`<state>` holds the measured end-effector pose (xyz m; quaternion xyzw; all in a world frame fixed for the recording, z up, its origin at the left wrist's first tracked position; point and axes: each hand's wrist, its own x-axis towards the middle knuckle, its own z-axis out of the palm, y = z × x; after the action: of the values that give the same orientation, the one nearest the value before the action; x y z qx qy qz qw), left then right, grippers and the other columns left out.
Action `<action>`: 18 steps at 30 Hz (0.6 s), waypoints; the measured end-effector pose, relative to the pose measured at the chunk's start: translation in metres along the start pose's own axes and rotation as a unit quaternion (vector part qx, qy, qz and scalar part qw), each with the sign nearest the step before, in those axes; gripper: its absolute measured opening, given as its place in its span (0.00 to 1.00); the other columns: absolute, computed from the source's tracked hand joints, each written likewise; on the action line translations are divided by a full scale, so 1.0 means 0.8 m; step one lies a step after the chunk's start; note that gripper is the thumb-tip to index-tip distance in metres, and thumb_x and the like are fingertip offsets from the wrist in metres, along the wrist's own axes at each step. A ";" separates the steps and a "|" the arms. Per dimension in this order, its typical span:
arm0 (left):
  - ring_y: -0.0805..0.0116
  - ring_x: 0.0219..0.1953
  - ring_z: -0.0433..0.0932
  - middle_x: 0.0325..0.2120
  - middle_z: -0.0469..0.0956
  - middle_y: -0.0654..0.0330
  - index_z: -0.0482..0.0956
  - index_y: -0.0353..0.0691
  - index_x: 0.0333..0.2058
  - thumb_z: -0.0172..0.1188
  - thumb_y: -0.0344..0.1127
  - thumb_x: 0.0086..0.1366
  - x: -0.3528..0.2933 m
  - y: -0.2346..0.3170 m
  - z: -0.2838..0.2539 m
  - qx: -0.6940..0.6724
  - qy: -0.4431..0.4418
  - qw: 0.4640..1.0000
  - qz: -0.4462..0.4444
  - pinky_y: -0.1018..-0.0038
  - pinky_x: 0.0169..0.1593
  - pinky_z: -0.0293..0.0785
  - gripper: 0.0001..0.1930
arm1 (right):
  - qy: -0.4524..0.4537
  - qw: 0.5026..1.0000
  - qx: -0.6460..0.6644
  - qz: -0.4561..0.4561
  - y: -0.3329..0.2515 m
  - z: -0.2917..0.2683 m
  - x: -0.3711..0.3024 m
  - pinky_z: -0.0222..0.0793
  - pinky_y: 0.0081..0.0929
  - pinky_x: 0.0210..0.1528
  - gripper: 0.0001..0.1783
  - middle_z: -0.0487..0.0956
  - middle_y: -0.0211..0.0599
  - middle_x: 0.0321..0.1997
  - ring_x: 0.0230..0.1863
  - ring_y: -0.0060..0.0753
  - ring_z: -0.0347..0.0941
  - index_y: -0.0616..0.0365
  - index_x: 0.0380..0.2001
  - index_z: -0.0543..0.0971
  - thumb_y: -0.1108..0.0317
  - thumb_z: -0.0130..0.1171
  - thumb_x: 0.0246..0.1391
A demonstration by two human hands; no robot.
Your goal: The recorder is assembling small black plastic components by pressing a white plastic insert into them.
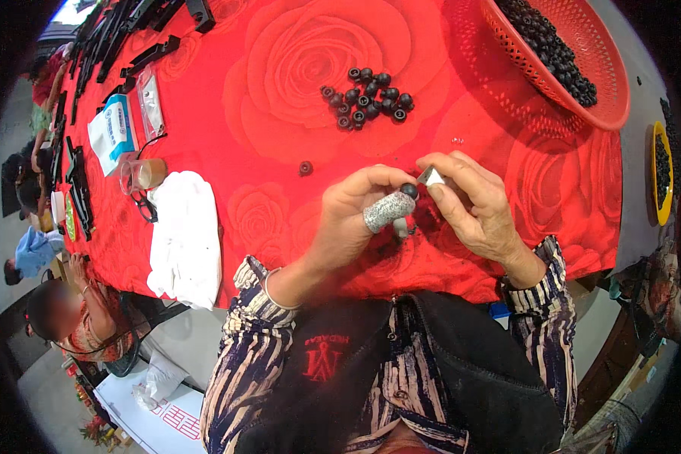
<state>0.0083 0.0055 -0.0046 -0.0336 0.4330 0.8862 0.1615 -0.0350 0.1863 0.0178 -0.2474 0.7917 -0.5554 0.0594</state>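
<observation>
Above the red floral tablecloth (280,227), my left hand (340,208) pinches a small round black plastic knob (409,191); grey speckled wrapping (386,212) covers its thumb. Close beside the knob, my right hand (473,200) grips a small silvery, blade-like piece (431,176) between thumb and forefinger. I cannot tell whether the piece touches the knob. Some dark bits (390,250) lie below my hands, partly hidden. Farther off is a cluster of similar black knobs (371,104), with one knob (306,168) lying alone nearer my left hand.
A red plastic basket (609,113) full of black pieces stands at the far right, near a yellow tray (664,200). To the left are a white cloth (185,238), a clear cup (140,174), a blue-and-white packet (113,132) and long black parts (79,189). Another person (91,318) sits at the left.
</observation>
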 end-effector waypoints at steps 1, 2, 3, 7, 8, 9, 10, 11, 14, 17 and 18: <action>0.76 0.28 0.75 0.31 0.75 0.60 0.72 0.31 0.44 0.56 0.26 0.61 -0.001 0.001 0.000 0.001 0.001 1.000 0.000 0.81 0.30 0.73 0.12 | -0.007 1.000 -0.004 0.002 -0.002 0.000 0.000 0.64 0.26 0.28 0.11 0.71 0.41 0.27 0.26 0.34 0.69 0.65 0.40 0.73 0.78 0.53 0.50; 0.76 0.29 0.75 0.31 0.75 0.60 0.72 0.31 0.44 0.56 0.26 0.61 -0.003 0.001 0.000 -0.013 0.002 1.000 -0.008 0.81 0.30 0.73 0.12 | -0.014 1.000 -0.008 0.005 -0.004 -0.001 0.000 0.63 0.26 0.27 0.11 0.71 0.40 0.26 0.25 0.34 0.69 0.65 0.40 0.73 0.78 0.53 0.50; 0.76 0.29 0.75 0.32 0.75 0.60 0.72 0.31 0.44 0.56 0.26 0.61 -0.003 0.002 0.000 -0.028 0.003 0.999 -0.018 0.81 0.30 0.73 0.12 | -0.014 1.000 -0.007 0.005 -0.006 -0.002 0.001 0.63 0.26 0.27 0.11 0.71 0.40 0.26 0.25 0.34 0.69 0.65 0.40 0.73 0.78 0.53 0.50; 0.77 0.30 0.75 0.33 0.75 0.60 0.72 0.32 0.44 0.56 0.26 0.61 -0.003 0.004 0.001 -0.019 0.001 0.999 -0.036 0.81 0.30 0.74 0.12 | -0.025 0.999 -0.026 -0.005 -0.007 -0.003 0.002 0.61 0.28 0.24 0.12 0.69 0.40 0.24 0.22 0.34 0.66 0.65 0.39 0.73 0.78 0.53 0.49; 0.77 0.31 0.74 0.34 0.75 0.60 0.72 0.32 0.44 0.56 0.26 0.62 -0.002 0.003 0.002 0.012 0.001 1.000 -0.022 0.81 0.31 0.74 0.12 | -0.022 0.999 -0.032 -0.014 -0.006 -0.002 0.002 0.61 0.29 0.24 0.12 0.68 0.40 0.23 0.22 0.35 0.66 0.65 0.39 0.73 0.78 0.54 0.49; 0.78 0.31 0.74 0.34 0.75 0.60 0.72 0.32 0.44 0.56 0.26 0.62 -0.002 0.002 0.002 0.043 0.000 0.999 -0.008 0.81 0.31 0.74 0.12 | -0.022 0.999 -0.032 -0.013 -0.005 -0.002 0.001 0.61 0.29 0.24 0.12 0.68 0.40 0.23 0.22 0.35 0.66 0.65 0.39 0.73 0.78 0.54 0.49; 0.78 0.31 0.74 0.34 0.75 0.60 0.72 0.32 0.44 0.56 0.26 0.62 -0.001 0.001 0.002 0.043 0.001 0.999 -0.008 0.81 0.31 0.74 0.12 | -0.023 0.999 -0.035 -0.013 -0.005 -0.001 0.001 0.61 0.29 0.24 0.12 0.68 0.40 0.23 0.22 0.35 0.66 0.65 0.39 0.73 0.78 0.54 0.49; 0.78 0.31 0.73 0.35 0.74 0.60 0.71 0.32 0.44 0.56 0.26 0.62 -0.001 0.000 0.001 0.041 -0.001 0.999 -0.010 0.81 0.31 0.74 0.12 | -0.025 0.999 -0.037 -0.013 -0.004 -0.001 0.001 0.61 0.29 0.24 0.12 0.68 0.40 0.23 0.22 0.35 0.66 0.65 0.39 0.73 0.79 0.54 0.49; 0.78 0.31 0.73 0.35 0.74 0.61 0.71 0.32 0.44 0.56 0.27 0.62 -0.001 0.001 0.004 0.034 0.012 0.999 -0.019 0.81 0.31 0.73 0.12 | -0.047 0.998 -0.032 -0.011 -0.006 -0.004 0.003 0.61 0.29 0.24 0.12 0.68 0.40 0.23 0.22 0.35 0.66 0.65 0.39 0.73 0.78 0.53 0.49; 0.79 0.31 0.73 0.34 0.74 0.61 0.71 0.32 0.44 0.56 0.29 0.63 0.000 -0.001 0.004 0.036 0.010 0.999 -0.023 0.81 0.31 0.73 0.12 | -0.045 0.999 -0.024 -0.002 -0.006 -0.005 0.002 0.61 0.29 0.24 0.12 0.68 0.40 0.23 0.22 0.35 0.66 0.65 0.39 0.74 0.78 0.53 0.49; 0.79 0.31 0.73 0.34 0.74 0.61 0.71 0.32 0.44 0.56 0.30 0.63 -0.001 0.001 0.004 0.046 -0.002 0.999 -0.017 0.81 0.31 0.73 0.12 | -0.046 0.999 -0.022 -0.003 -0.006 -0.005 0.003 0.61 0.29 0.24 0.12 0.68 0.40 0.23 0.22 0.35 0.66 0.65 0.39 0.74 0.78 0.53 0.49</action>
<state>0.0094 0.0076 -0.0021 -0.0321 0.4727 0.8624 0.1785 -0.0368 0.1871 0.0243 -0.2760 0.7997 -0.5258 0.0882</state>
